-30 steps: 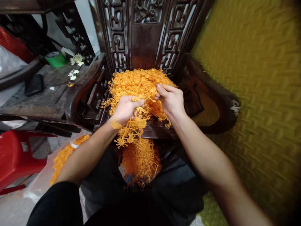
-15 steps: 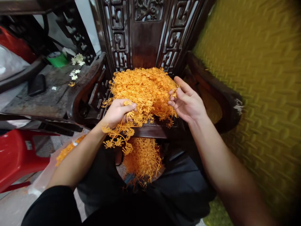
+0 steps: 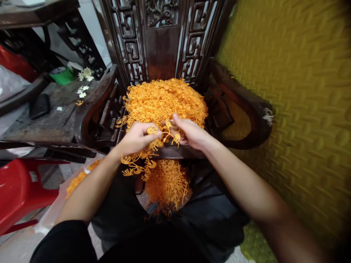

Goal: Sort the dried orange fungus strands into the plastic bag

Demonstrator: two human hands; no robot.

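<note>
A big heap of tangled orange plastic sprigs lies on the seat of a dark carved wooden chair. My left hand grips a bunch of these sprigs, and strands hang below it past the seat's front edge. My right hand pinches a small orange piece next to the left hand's fingertips. A second mound of orange sprigs sits lower down, between my knees.
A yellow textured wall runs along the right. At the left stand a dark side table with small white flowers and a green tub, a red plastic stool, and a clear bag of orange pieces on the floor.
My right hand, which was open and drawn back to the right, has come in and closed on a small piece beside my left hand. The left hand keeps its bunch.
</note>
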